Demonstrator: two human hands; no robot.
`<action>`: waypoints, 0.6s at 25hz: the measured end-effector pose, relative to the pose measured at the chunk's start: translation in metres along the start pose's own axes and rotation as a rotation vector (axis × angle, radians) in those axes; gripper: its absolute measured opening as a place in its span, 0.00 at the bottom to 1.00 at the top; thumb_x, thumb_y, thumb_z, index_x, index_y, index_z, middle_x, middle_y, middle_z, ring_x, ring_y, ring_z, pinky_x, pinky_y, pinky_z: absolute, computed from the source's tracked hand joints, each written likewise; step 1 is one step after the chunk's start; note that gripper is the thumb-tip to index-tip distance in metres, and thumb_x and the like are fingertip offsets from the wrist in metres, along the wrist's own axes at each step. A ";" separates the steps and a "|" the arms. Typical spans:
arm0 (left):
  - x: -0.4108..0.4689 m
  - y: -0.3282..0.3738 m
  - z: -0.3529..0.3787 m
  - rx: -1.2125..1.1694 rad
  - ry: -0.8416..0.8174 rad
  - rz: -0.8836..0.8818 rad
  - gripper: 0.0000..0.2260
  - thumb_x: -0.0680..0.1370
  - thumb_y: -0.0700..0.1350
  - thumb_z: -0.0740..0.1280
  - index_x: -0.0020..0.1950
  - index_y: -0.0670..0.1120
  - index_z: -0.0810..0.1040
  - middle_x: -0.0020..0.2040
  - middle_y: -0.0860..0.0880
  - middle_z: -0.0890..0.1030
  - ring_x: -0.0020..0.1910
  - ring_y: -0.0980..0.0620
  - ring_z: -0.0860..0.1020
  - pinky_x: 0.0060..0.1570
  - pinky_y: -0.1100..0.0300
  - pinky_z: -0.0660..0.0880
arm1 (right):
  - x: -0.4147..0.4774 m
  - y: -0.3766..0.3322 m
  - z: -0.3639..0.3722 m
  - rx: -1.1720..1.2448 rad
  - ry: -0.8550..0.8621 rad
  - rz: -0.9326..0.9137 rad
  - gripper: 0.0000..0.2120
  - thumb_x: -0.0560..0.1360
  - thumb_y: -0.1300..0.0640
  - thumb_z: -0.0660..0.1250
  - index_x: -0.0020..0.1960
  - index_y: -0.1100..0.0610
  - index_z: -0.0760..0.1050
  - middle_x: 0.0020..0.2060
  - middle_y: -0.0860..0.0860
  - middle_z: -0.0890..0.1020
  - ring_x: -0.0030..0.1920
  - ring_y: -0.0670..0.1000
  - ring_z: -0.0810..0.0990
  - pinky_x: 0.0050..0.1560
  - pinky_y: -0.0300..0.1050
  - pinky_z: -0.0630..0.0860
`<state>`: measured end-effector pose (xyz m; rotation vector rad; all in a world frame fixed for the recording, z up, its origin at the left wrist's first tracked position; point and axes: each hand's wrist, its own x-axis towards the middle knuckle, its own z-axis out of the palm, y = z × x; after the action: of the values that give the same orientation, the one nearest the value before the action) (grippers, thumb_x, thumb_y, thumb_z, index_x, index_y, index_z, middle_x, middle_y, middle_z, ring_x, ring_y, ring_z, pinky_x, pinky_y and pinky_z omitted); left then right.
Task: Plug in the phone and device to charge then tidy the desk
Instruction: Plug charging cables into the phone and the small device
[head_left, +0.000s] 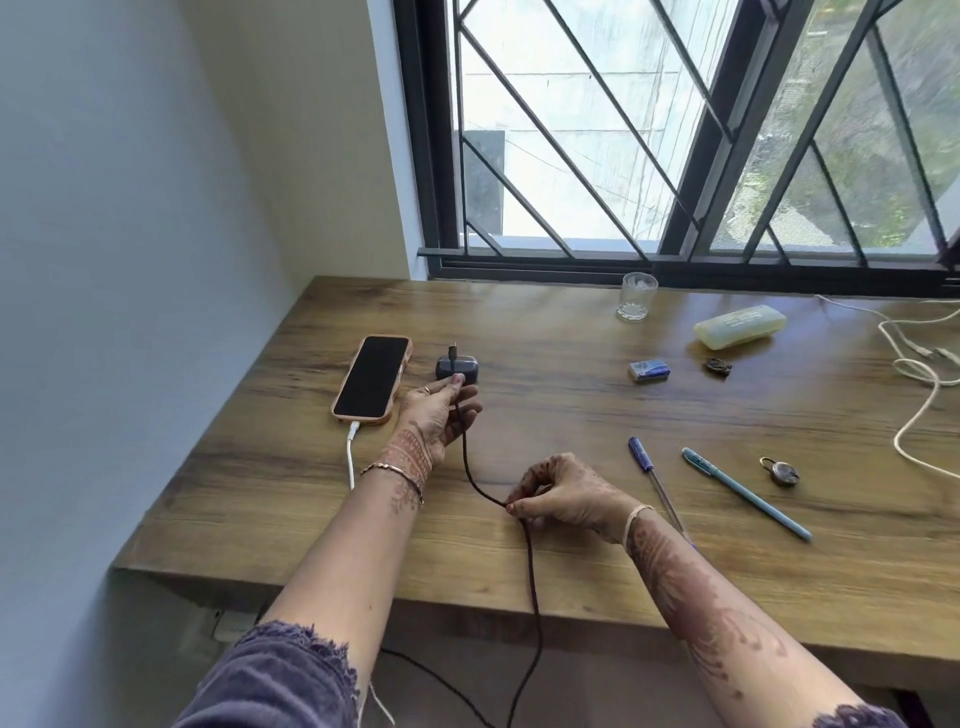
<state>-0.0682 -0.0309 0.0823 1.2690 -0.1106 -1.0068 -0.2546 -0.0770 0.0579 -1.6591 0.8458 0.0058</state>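
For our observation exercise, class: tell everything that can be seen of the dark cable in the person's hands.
The dark cable is thin and cord-like. Its small plug points away, free, in front of the small dark device. The left hand pinches it just behind the plug; the right hand pinches it farther back. From there it drops over the desk edge and trails below.

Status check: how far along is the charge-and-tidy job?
Done: the phone has a white cable in its bottom port. In hand: left hand and right hand both pinch the black cable, its plug free by the small dark device, not inserted. Left: plug that in, then tidy the dark blue pen, light blue pen, padlock, glass and yellow case.
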 end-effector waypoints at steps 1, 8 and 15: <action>0.001 0.001 -0.006 0.003 0.015 0.002 0.03 0.78 0.39 0.66 0.46 0.42 0.79 0.40 0.45 0.81 0.25 0.54 0.80 0.26 0.65 0.77 | 0.003 -0.001 0.001 -0.015 -0.008 0.004 0.07 0.68 0.61 0.75 0.45 0.62 0.83 0.36 0.54 0.85 0.32 0.46 0.79 0.36 0.37 0.77; 0.009 -0.002 -0.033 0.069 0.137 0.040 0.03 0.76 0.34 0.67 0.45 0.40 0.78 0.39 0.45 0.80 0.24 0.56 0.79 0.26 0.63 0.79 | 0.015 -0.008 -0.001 -0.031 -0.097 0.006 0.11 0.69 0.62 0.75 0.49 0.66 0.80 0.33 0.53 0.83 0.30 0.45 0.79 0.32 0.36 0.77; 0.013 -0.017 -0.032 0.191 0.227 0.040 0.08 0.74 0.31 0.67 0.41 0.43 0.76 0.34 0.43 0.78 0.21 0.53 0.74 0.21 0.64 0.74 | 0.059 -0.017 0.001 0.000 0.185 -0.086 0.01 0.71 0.61 0.73 0.41 0.58 0.81 0.33 0.58 0.84 0.31 0.51 0.80 0.33 0.45 0.79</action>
<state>-0.0514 -0.0157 0.0514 1.5414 -0.0572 -0.8265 -0.2020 -0.1065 0.0458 -1.7135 0.9119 -0.2097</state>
